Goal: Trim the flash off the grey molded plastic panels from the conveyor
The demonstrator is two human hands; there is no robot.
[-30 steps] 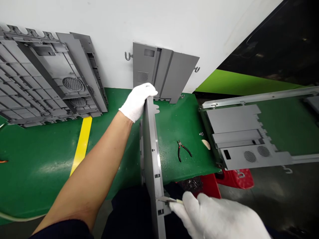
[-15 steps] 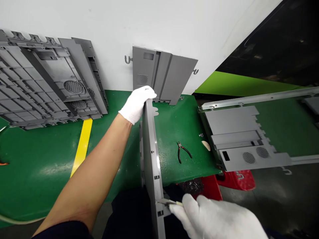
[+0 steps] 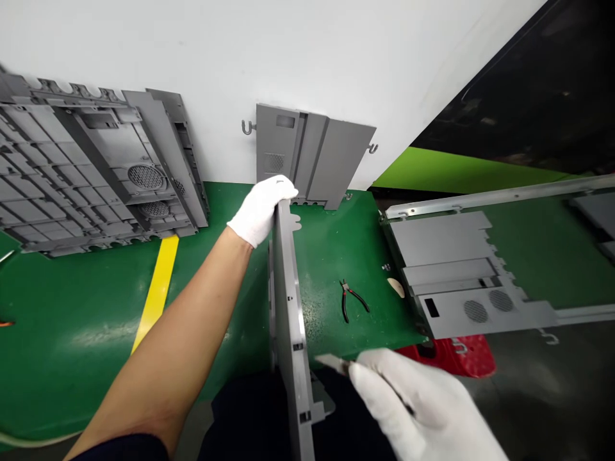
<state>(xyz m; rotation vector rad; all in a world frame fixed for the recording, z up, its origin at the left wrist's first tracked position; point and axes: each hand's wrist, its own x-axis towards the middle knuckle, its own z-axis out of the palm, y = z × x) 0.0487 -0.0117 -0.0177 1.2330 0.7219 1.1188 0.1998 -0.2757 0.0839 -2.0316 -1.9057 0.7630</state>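
A grey moulded panel [image 3: 293, 307] stands on edge in front of me, its narrow side toward me. My left hand [image 3: 264, 208], in a white glove, is wrapped round its far upper end. In my right hand [image 3: 413, 403], also gloved, is a knife [image 3: 335, 363]; its short flat blade points left, a little to the right of the panel's edge and apart from it. The knife's handle is mostly hidden in my fingers. Black-handled side cutters [image 3: 353, 299] lie spread on the green table [image 3: 327, 256] to the right of the panel.
Several ribbed grey panels [image 3: 96, 166] lean at the left by the white wall. Another grey panel [image 3: 312, 157] leans behind my left hand. At the right, a grey panel [image 3: 471, 272] lies on a rail frame with hooks. A red stool or bin [image 3: 466, 358] is below it.
My right hand has lifted the knife up and away from the panel's edge, where its blade was touching. My left hand keeps its hold. The view has shifted slightly.
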